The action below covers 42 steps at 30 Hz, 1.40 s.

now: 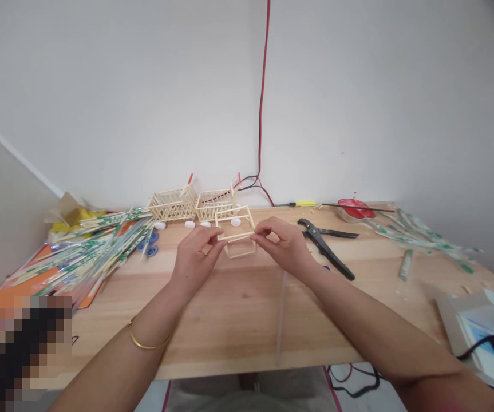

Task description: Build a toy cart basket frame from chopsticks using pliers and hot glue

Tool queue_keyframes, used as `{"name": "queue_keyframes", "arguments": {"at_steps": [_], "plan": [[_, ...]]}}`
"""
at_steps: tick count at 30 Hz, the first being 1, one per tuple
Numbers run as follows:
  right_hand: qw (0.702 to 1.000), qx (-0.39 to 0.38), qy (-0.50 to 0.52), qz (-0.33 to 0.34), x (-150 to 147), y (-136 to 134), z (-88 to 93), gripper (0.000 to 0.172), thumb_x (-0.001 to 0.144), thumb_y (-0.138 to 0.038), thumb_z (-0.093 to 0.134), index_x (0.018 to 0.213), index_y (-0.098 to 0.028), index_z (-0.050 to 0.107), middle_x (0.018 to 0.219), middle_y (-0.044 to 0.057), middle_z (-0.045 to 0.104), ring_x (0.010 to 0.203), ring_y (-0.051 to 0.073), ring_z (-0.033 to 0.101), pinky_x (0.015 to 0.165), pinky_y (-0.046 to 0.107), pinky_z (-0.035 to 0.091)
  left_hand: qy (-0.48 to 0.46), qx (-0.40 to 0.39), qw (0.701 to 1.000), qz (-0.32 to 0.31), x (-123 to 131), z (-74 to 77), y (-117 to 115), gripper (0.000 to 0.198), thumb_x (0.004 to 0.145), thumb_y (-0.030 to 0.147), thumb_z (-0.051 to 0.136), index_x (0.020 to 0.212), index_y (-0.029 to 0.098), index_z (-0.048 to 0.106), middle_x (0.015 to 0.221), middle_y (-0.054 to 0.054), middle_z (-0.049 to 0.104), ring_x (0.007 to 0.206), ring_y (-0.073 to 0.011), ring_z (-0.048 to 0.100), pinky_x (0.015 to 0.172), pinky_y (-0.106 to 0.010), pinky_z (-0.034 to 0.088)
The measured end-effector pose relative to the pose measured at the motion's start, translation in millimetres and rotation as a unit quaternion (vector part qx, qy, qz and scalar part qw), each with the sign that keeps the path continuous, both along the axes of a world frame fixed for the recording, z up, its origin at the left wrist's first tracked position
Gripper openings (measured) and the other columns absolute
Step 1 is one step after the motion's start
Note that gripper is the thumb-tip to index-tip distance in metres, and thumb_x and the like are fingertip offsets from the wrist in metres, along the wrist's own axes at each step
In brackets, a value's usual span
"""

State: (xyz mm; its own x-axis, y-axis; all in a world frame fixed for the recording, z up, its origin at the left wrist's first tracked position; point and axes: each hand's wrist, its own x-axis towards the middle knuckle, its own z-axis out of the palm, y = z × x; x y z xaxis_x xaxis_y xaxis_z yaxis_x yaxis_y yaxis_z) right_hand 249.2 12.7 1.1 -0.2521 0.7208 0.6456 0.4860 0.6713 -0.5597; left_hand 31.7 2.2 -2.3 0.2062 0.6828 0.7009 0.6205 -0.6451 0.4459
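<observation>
Stick frame [238, 236] at a wooden table [229, 326]

Left hand [197, 254] and right hand [284, 246] each pinch one end of the frame's near upper bar between thumb and index finger, the remaining fingers curled. The frame sits at the middle of the scene; whether its base touches the wood cannot be told. Just beyond it, toward the wall [165, 86], stand a left cart [161, 208] and a right cart [216, 213], both of pale sticks with white wheels. At left, green-printed wrapped sticks [75, 254] lie heaped partly over an orange sheet [89, 296], with blue discs [151, 251] beside them. Right of the right hand lie dark pliers [327, 253]; farther right rests a red-coated dish [355, 210], and far behind the pliers, a yellow marker [305, 203].
</observation>
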Motion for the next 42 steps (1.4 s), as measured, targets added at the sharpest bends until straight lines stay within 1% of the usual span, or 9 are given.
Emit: {"name": "queue_keyframes", "arguments": {"at_steps": [6,13,15,20,23,26,30,40,42], "plan": [[1.000,0.000,-0.012,0.001,1.0,1.3,0.2,0.008,0.082,-0.024,0.058,0.076,-0.020,0.059,0.074,0.002,0.062,0.071,0.015,0.057,0.066,0.028,0.044,0.008,0.008,1.000,0.003,0.3,-0.4,-1.4,0.015,0.082,0.024,0.059,0.095,0.017,0.062,0.077,-0.003,0.062,0.071,-0.0134,0.057,0.068,-0.027,0.046],[1.000,-0.017,0.023,-0.003,-2.2,-0.8,-1.5,0.005,0.080,-0.024,0.061,0.077,-0.021,0.059,0.073,0.001,0.063,0.067,0.014,0.058,0.064,0.027,0.046,0.009,0.019,1.000,-0.018,-0.5,0.4,-1.9,0.013,0.085,0.021,0.054,0.094,0.018,0.063,0.082,-0.004,0.062,0.076,-0.0143,0.057,0.069,-0.027,0.046],[0.999,-0.027,0.036,-0.003,-4.6,-2.5,-2.1,0.006,0.079,-0.026,0.062,0.078,-0.021,0.059,0.072,0.001,0.063,0.066,0.014,0.058,0.064,0.027,0.046,0.017,0.027,0.999,-0.006,-1.0,0.7,-2.1,0.014,0.086,0.020,0.052,0.095,0.018,0.063,0.084,-0.005,0.061,0.079,-0.0153,0.057,0.071,-0.028,0.046],[0.997,-0.049,0.055,0.005,-10.7,-7.5,-4.1,0.009,0.079,-0.027,0.063,0.078,-0.020,0.058,0.071,0.000,0.062,0.065,0.013,0.058,0.063,0.026,0.046,0.084,0.132,0.985,0.066,5.1,3.3,-8.8,0.020,0.081,0.018,0.057,0.100,0.021,0.064,0.100,-0.010,0.061,0.096,-0.0218,0.053,0.084,-0.038,0.043],[0.997,-0.054,0.063,0.013,-13.1,-9.4,-4.7,0.009,0.079,-0.027,0.064,0.080,-0.020,0.058,0.071,0.000,0.061,0.065,0.012,0.057,0.064,0.025,0.046,0.109,0.170,0.978,0.053,14.9,5.4,-14.6,0.026,0.080,0.015,0.058,0.104,0.024,0.062,0.107,-0.008,0.063,0.102,-0.0230,0.050,0.090,-0.043,0.040],[0.996,-0.057,0.063,0.013,-14.8,-10.7,-4.1,0.010,0.079,-0.028,0.063,0.079,-0.020,0.057,0.071,0.000,0.062,0.065,0.012,0.057,0.063,0.025,0.046,0.127,0.172,0.976,0.030,23.2,6.3,-16.7,0.027,0.082,0.014,0.055,0.106,0.025,0.061,0.104,-0.006,0.067,0.101,-0.0220,0.051,0.090,-0.044,0.038],[0.996,-0.055,0.068,0.018,-16.0,-11.4,-2.3,0.009,0.079,-0.028,0.062,0.080,-0.020,0.057,0.071,0.000,0.062,0.065,0.013,0.058,0.062,0.025,0.047,0.145,0.165,0.975,0.021,26.6,5.9,-13.7,0.024,0.084,0.014,0.051,0.102,0.025,0.063,0.098,-0.006,0.069,0.099,-0.0213,0.053,0.090,-0.045,0.037],[0.996,-0.059,0.064,0.019,-15.4,-10.4,-5.3,0.008,0.080,-0.025,0.062,0.080,-0.021,0.055,0.072,-0.001,0.061,0.066,0.012,0.058,0.064,0.025,0.047,0.154,0.165,0.974,0.009,26.9,5.0,-8.1,0.022,0.082,0.011,0.054,0.099,0.023,0.062,0.095,-0.004,0.070,0.097,-0.0205,0.054,0.092,-0.045,0.034],[0.996,-0.064,0.053,0.031,-13.9,-9.5,-2.8,0.008,0.080,-0.026,0.062,0.082,-0.020,0.056,0.074,0.000,0.061,0.067,0.012,0.058,0.064,0.025,0.047,0.154,0.165,0.974,0.008,27.2,5.0,-7.5,0.022,0.082,0.011,0.054,0.099,0.023,0.062,0.095,-0.004,0.070,0.097,-0.0205,0.054,0.093,-0.045,0.034]]}}
